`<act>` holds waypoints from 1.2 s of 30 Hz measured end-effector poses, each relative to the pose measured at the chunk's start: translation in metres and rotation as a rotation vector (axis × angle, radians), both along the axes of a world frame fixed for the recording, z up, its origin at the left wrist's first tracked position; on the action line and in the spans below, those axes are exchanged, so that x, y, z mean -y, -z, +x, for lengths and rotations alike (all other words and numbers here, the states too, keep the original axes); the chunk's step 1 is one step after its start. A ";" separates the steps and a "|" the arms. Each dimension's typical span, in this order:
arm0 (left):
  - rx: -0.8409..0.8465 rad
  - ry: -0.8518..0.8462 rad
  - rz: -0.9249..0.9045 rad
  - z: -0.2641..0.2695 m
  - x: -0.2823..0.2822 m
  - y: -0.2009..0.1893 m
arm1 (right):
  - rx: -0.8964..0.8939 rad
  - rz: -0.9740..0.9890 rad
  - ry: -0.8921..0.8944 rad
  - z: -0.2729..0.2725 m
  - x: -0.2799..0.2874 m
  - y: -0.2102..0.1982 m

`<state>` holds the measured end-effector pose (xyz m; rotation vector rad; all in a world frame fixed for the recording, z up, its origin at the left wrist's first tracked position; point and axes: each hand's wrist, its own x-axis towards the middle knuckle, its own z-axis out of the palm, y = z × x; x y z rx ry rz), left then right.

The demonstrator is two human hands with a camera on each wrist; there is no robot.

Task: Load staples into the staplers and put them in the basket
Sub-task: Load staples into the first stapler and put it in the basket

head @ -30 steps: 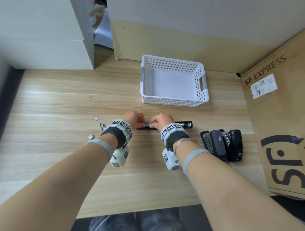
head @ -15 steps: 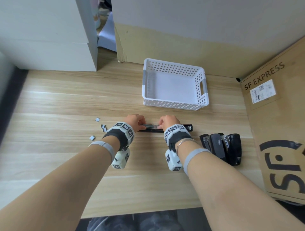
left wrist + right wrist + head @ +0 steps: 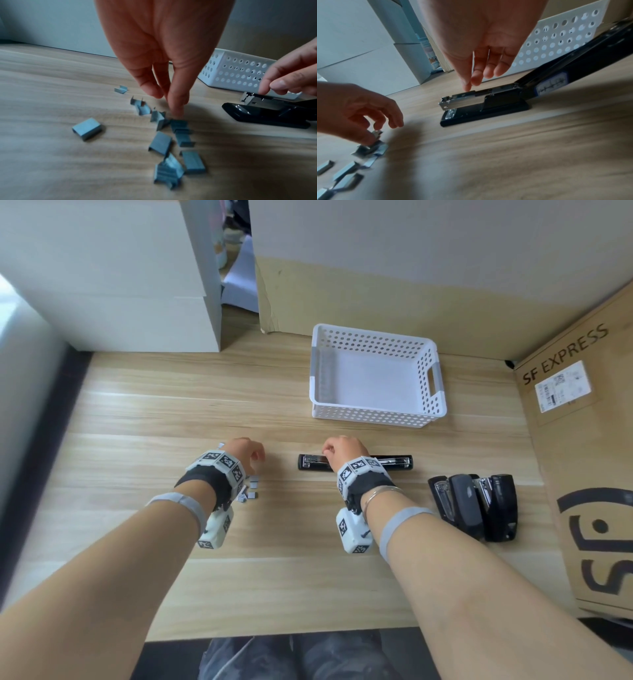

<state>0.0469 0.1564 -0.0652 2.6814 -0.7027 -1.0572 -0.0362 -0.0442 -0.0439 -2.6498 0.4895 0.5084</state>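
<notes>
Several short staple strips (image 3: 178,136) litter the desk (image 3: 171,412); the left hand (image 3: 245,453) pinches one (it may crumble), the right hand (image 3: 342,451), fingers loose, touches the opened stapler (image 3: 356,463).

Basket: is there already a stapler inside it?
No, the basket holds nothing in the head view; one stapler lies opened flat on the table and the others sit in a group beside it.

The right hand (image 3: 486,44) hangs over the opened stapler (image 3: 488,106), fingertips (image 3: 467,83) at its metal channel; the left hand (image 3: 356,108) pinches a staple strip (image 3: 377,133) above scattered staples (image 3: 347,170)
</notes>
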 end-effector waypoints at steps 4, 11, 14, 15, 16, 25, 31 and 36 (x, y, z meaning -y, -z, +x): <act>0.037 0.016 0.061 -0.009 0.001 0.007 | 0.017 0.014 -0.012 -0.001 -0.004 0.005; 0.061 0.013 -0.002 -0.012 0.014 0.010 | 0.056 0.035 0.001 -0.004 -0.003 0.009; 0.092 -0.032 -0.157 -0.013 0.029 0.001 | 0.058 0.078 -0.011 -0.001 -0.003 0.006; 0.084 -0.030 -0.187 -0.013 0.035 -0.003 | 0.054 0.104 -0.010 0.000 -0.004 0.004; 0.074 -0.021 -0.213 -0.013 0.041 -0.007 | 0.050 0.136 -0.003 0.002 -0.006 0.003; 0.070 -0.068 -0.350 -0.016 0.074 -0.022 | 0.029 0.251 0.033 0.010 -0.002 -0.007; 0.055 -0.035 -0.349 -0.017 0.080 -0.023 | 0.022 0.243 0.004 0.008 0.005 -0.010; 0.021 -0.006 -0.309 -0.021 0.080 -0.014 | 0.017 0.102 -0.051 -0.002 0.013 -0.005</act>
